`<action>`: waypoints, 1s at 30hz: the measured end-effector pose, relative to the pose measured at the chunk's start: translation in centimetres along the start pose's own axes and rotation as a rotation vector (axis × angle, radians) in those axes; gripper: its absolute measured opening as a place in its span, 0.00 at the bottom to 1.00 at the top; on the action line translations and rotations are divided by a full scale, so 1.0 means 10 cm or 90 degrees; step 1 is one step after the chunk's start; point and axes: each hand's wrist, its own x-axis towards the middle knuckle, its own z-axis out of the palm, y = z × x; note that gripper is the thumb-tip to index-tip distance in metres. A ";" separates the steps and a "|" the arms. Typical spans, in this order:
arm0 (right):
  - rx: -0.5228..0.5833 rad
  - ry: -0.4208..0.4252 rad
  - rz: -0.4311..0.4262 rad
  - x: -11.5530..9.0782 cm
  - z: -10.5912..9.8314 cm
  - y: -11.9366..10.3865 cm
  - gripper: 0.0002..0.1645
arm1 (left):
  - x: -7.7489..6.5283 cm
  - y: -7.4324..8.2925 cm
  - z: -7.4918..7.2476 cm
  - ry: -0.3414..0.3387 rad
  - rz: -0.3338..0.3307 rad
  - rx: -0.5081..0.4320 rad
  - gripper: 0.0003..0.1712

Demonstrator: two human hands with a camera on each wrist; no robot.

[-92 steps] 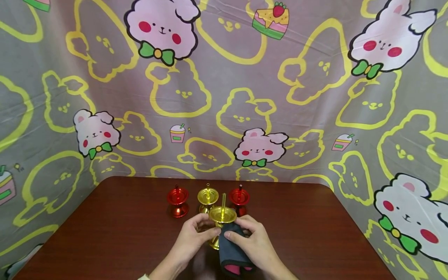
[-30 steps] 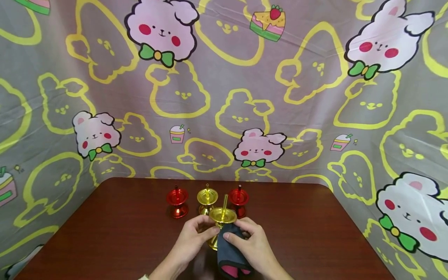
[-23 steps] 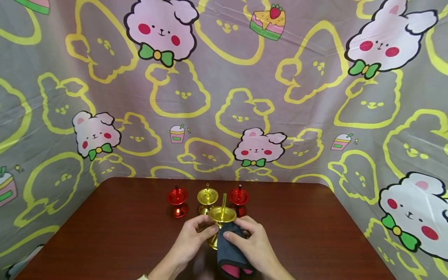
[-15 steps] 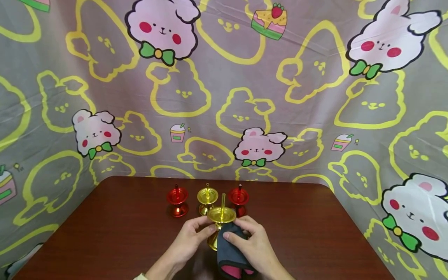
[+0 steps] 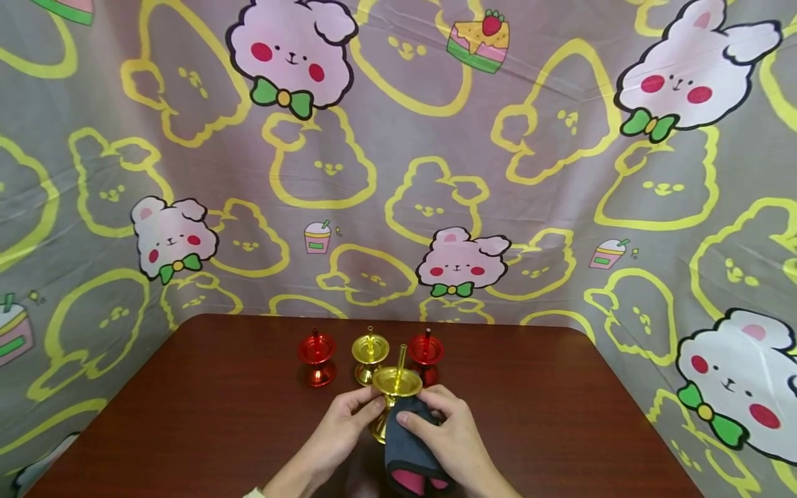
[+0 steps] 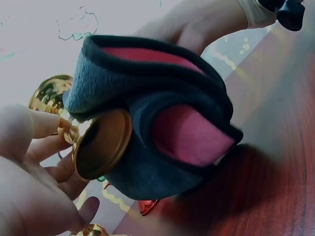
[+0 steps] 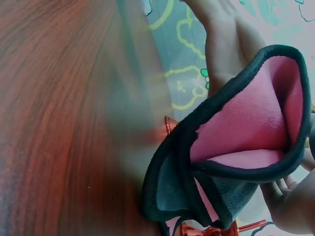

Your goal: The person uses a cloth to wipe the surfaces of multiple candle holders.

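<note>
A gold candle holder (image 5: 387,382) with a wide dish and a thin tube on top is held over the near middle of the table, its tube leaning a little to the right. My left hand (image 5: 336,429) pinches it below the dish from the left. From the right, my right hand (image 5: 457,432) grips a folded dark grey cloth (image 5: 411,446) with black edging and a pink underside, pressed against the stem. In the left wrist view, the hollow base (image 6: 103,145) faces the camera beside the cloth. The cloth hides part of the stem and foot.
Behind my hands stand a red candle holder (image 5: 317,360), a smaller gold one (image 5: 370,351) and another red one (image 5: 426,351) in a row. The brown wooden table (image 5: 205,401) ends at a patterned fabric curtain (image 5: 373,228) at the back and sides.
Over the last half second the gold candle holder tips slightly, its tube swinging from upright to the right. Both hands keep their grips. The cloth sits a little further left than three seconds ago.
</note>
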 end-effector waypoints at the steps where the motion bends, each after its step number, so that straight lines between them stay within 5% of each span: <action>1: 0.001 0.005 0.000 0.00 0.00 0.01 0.17 | 0.00 0.01 0.01 0.004 0.002 0.011 0.22; 9: 0.012 0.015 -0.004 0.01 0.01 0.03 0.18 | 0.03 0.03 0.06 0.061 0.032 0.078 0.20; 18: 0.007 0.013 0.013 0.01 0.01 0.02 0.20 | 0.06 0.03 0.07 0.156 -0.019 -0.017 0.22; 30: 0.017 0.014 -0.002 0.04 -0.01 -0.02 0.19 | 0.09 0.03 0.03 0.114 -0.002 -0.014 0.21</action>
